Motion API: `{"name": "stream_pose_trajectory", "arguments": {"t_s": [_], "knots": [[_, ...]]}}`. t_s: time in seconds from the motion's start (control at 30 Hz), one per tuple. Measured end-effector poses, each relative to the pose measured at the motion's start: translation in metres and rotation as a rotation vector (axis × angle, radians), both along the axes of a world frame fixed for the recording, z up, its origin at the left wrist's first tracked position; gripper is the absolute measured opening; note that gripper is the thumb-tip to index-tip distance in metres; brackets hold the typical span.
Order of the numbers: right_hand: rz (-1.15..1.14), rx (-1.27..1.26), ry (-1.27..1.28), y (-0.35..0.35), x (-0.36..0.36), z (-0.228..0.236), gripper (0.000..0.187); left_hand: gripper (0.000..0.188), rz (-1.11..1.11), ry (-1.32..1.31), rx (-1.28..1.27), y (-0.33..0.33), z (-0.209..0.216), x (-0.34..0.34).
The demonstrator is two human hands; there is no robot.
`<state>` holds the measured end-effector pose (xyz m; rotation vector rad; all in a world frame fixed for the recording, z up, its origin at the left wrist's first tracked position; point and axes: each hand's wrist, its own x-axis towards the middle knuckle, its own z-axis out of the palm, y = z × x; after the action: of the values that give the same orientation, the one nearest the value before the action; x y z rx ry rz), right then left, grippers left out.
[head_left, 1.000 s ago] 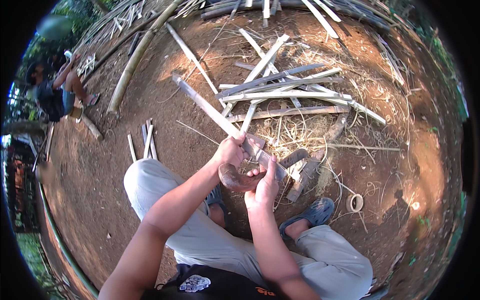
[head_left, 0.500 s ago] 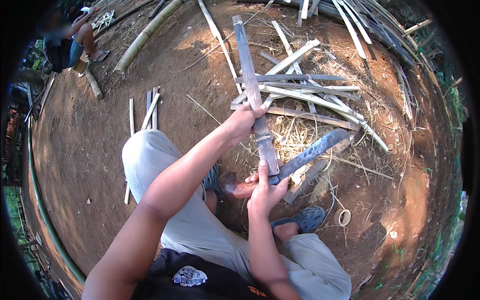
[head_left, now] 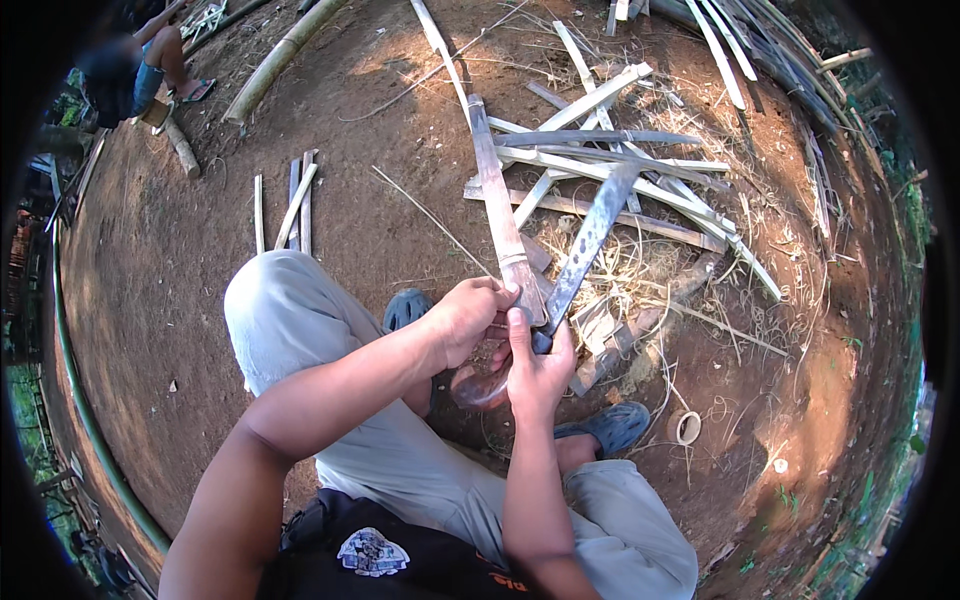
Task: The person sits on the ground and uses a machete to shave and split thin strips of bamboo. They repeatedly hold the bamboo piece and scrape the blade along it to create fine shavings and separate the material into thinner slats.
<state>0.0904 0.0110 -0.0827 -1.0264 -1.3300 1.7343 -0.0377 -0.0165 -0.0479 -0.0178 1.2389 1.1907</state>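
Observation:
Between my hands a flat bamboo strip [head_left: 497,200] leans away from me, its far end over the ground beside the pile. My left hand [head_left: 474,318] is closed on its near end. My right hand [head_left: 540,372] is wrapped round the handle of a machete, and its thumb lies against the strip's near end. The machete blade [head_left: 592,245] points away and slightly right, its dark spotted metal next to the strip. Below my fingers the curved brown wooden handle [head_left: 478,388] sticks out to the left.
A crossed pile of split bamboo strips [head_left: 620,190] lies ahead on curly shavings [head_left: 630,265]. A wooden block [head_left: 600,365] and a short bamboo ring [head_left: 687,428] sit at right. Several strips [head_left: 294,208] lie beyond my left knee. Another person [head_left: 150,60] sits far left near a bamboo pole [head_left: 290,55].
My left hand has come nearer, down to the strip's near end, and the strip has drawn toward me. The machete blade has swung from pointing right to pointing more away from me.

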Motion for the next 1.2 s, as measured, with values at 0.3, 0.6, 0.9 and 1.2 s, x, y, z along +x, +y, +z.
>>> {"name": "stream_pose_trajectory", "arguments": {"t_s": [0.3, 0.6, 0.9, 1.2], "knots": [[0.147, 0.828, -0.183, 0.033, 0.022, 0.042, 0.022, 0.025, 0.247, -0.086, 0.184, -0.001, 0.043, -0.015], [0.176, 0.911, -0.274, 0.032, 0.019, 0.044, 0.025, 0.024, 0.304, -0.225, 0.354, -0.012, 0.040, -0.020], [0.237, 0.925, -0.276, 0.035, 0.021, 0.037, 0.038, 0.021, 0.402, -0.123, 0.262, -0.014, 0.023, -0.010], [0.218, 0.901, -0.294, 0.036, 0.023, 0.038, 0.043, 0.019, 0.413, -0.086, 0.189, -0.010, 0.027, -0.007]]}}
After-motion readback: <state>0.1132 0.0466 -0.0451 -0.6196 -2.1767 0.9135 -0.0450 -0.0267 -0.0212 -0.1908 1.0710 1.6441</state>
